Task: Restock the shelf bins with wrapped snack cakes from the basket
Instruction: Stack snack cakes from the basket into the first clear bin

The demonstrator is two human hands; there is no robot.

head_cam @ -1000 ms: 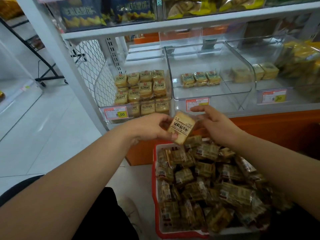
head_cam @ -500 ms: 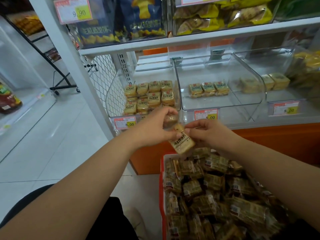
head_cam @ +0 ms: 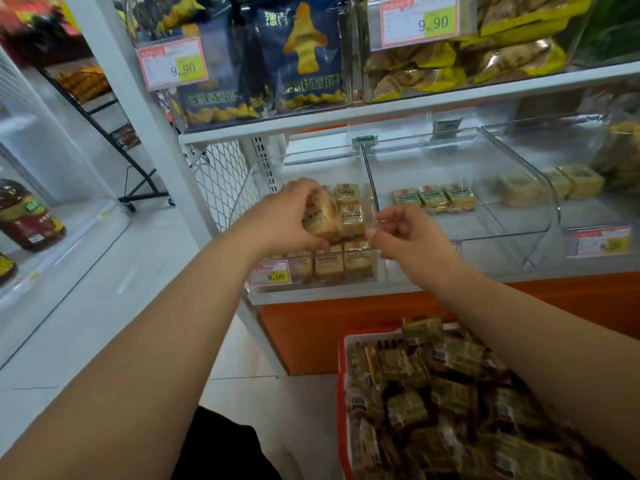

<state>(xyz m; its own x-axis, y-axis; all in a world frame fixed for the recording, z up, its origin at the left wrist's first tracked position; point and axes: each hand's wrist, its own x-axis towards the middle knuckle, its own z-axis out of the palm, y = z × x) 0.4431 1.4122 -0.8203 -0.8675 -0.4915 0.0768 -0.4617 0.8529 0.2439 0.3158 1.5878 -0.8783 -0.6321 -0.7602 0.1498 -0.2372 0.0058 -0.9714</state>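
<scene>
Head view: a person's left hand [head_cam: 280, 216] grips a wrapped snack cake [head_cam: 320, 220], fingers curled round it, over the stocked left bin [head_cam: 311, 282] on the shelf. The right hand [head_cam: 412, 237] hovers just beside it with fingers loosely curled, apparently holding nothing (its fingertips are blurred). The full red basket [head_cam: 341, 375] sits on the floor below. A careless drop could topple the stacked cakes or leave this one askew on the pile.

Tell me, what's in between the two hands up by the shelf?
In the head view, stacked snack cakes in the left bin show in the gap between the left hand, which holds a wrapped cake, and the right hand.
</scene>
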